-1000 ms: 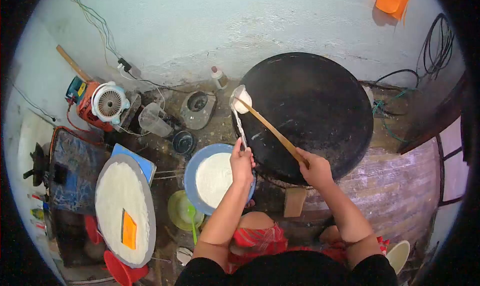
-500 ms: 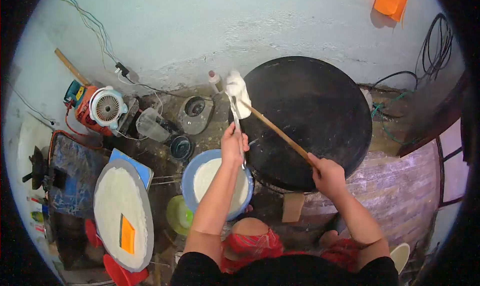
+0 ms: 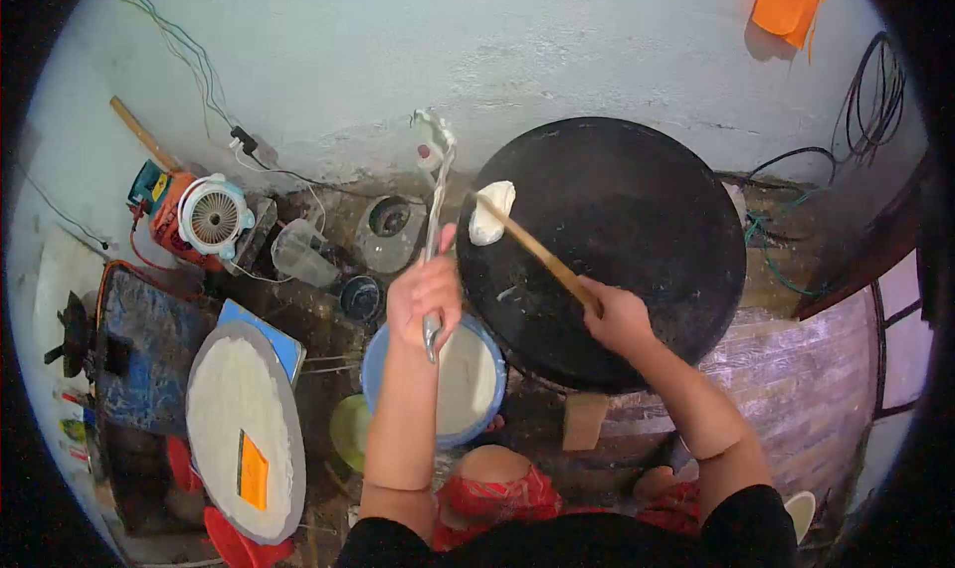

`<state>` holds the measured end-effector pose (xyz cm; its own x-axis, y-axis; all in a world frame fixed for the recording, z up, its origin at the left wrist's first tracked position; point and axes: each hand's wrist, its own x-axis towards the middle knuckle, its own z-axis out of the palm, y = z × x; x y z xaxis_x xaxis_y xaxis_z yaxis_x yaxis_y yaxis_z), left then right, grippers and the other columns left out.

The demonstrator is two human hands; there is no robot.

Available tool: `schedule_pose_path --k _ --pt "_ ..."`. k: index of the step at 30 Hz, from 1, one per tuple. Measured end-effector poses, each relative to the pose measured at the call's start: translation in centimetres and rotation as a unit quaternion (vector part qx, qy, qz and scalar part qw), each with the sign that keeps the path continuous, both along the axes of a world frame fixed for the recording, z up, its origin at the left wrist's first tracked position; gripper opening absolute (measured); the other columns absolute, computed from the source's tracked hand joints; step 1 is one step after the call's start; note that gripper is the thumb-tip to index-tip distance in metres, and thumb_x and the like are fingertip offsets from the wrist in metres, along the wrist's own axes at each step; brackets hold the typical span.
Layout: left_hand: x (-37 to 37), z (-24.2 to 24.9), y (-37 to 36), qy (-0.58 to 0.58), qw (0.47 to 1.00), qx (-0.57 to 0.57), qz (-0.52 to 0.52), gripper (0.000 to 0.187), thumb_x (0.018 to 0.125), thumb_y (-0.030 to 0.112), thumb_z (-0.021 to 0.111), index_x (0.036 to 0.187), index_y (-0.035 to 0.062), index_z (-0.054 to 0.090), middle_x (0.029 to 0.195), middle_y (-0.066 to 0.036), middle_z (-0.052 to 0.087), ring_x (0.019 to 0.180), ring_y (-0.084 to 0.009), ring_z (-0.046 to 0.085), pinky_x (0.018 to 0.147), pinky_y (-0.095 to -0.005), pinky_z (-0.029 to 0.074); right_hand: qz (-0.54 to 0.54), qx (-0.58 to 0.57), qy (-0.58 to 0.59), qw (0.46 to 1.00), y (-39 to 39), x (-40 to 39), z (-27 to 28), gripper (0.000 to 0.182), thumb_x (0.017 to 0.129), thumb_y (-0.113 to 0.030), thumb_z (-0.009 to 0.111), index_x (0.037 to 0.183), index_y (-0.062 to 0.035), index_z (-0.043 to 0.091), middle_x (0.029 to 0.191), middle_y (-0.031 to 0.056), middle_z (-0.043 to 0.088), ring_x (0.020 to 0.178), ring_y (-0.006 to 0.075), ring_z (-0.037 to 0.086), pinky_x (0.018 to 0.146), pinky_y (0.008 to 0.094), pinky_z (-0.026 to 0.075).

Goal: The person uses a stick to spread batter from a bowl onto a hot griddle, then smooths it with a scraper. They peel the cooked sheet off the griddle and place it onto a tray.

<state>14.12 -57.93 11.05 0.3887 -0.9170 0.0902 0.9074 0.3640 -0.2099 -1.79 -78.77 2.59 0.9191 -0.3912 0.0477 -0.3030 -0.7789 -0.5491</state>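
My left hand [image 3: 426, 297] is wrapped round the handle of a metal ladle [image 3: 435, 215], raised left of a large round black griddle [image 3: 637, 240]. White batter coats the ladle's far end. My right hand [image 3: 622, 319] grips a wooden stick [image 3: 547, 257] that slants across the griddle. Its far end reaches a mound of white batter [image 3: 490, 216] near the griddle's left edge. Beneath my left forearm stands a blue basin [image 3: 500, 384] of white batter, partly hidden by the arm.
On the left, a round board [image 3: 199, 369] carries a pale sheet with an orange-and-black piece [image 3: 253, 469]. A blower [image 3: 214, 215], a clear plastic jug [image 3: 301, 253] and a dark bowl [image 3: 361, 295] stand behind it. Cables hang on the wall. A brown block [image 3: 584, 421] sits before the griddle.
The white batter has come off the ladle onto the griddle. My left hand has moved left and toward me with the ladle. My right hand has shifted left, bringing the stick along.
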Motion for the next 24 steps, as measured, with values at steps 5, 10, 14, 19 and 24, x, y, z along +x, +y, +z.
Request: schedule_pose_path --k 5,10,14,19,24 --pt "-2.4 -3.3 4.5 0.045 0.995 0.075 0.040 0.037 0.085 0.007 0.032 0.121 0.0000 0.038 0.063 -0.002 0.038 0.046 -0.0078 0.037 0.038 -0.0201 0.033 0.053 -0.252 -0.011 0.966 -0.9 0.9 -2.0 0.047 0.069 -0.013 0.055 0.115 -0.0154 0.047 0.078 0.0069 0.053 0.069 0.0245 0.054 0.057 0.0364 0.045" --pt "-5.5 -9.1 11.2 0.092 0.981 0.154 0.071 0.041 0.084 0.013 0.032 0.124 0.0038 0.035 0.060 0.000 0.039 0.048 -0.0092 0.039 0.045 -0.0223 0.035 -0.043 0.036 -0.070 0.996 0.1 1.3 -1.5 0.038 0.067 -0.009 0.053 0.105 -0.0117 0.057 0.094 0.0140 0.058 0.080 0.0273 0.058 0.069 0.0337 0.047" --pt "-8.6 -13.5 15.6 0.165 0.956 0.228 0.084 0.038 0.084 0.009 0.032 0.121 -0.0008 0.036 0.060 0.000 0.040 0.047 -0.0087 0.039 0.044 -0.0210 0.035 -0.006 -0.174 0.001 0.985 -1.2 0.9 -2.7 0.044 0.068 -0.014 0.055 0.112 -0.0192 0.051 0.079 0.0084 0.053 0.072 0.0251 0.057 0.062 0.0365 0.047" --pt "-11.6 -14.9 16.6 0.276 0.907 0.294 0.120 0.030 0.083 0.007 0.033 0.107 -0.0063 0.045 0.057 0.001 0.038 0.044 -0.0073 0.037 0.041 -0.0180 0.034 -0.136 0.048 -0.032 0.989 -1.1 3.4 -1.7 0.034 0.071 -0.014 0.052 0.104 -0.0151 0.058 0.087 0.0131 0.059 0.078 0.0271 0.058 0.068 0.0363 0.047" --pt "-12.3 -17.9 17.8 0.305 0.917 0.231 0.113 0.033 0.082 0.004 0.032 0.113 -0.0084 0.039 0.060 -0.001 0.041 0.050 -0.0093 0.040 0.046 -0.0209 0.036 -0.057 -0.155 -0.034 0.986 -1.0 2.4 -2.0 0.036 0.070 -0.013 0.054 0.105 -0.0168 0.056 0.075 0.0128 0.055 0.068 0.0296 0.057 0.064 0.0399 0.046"
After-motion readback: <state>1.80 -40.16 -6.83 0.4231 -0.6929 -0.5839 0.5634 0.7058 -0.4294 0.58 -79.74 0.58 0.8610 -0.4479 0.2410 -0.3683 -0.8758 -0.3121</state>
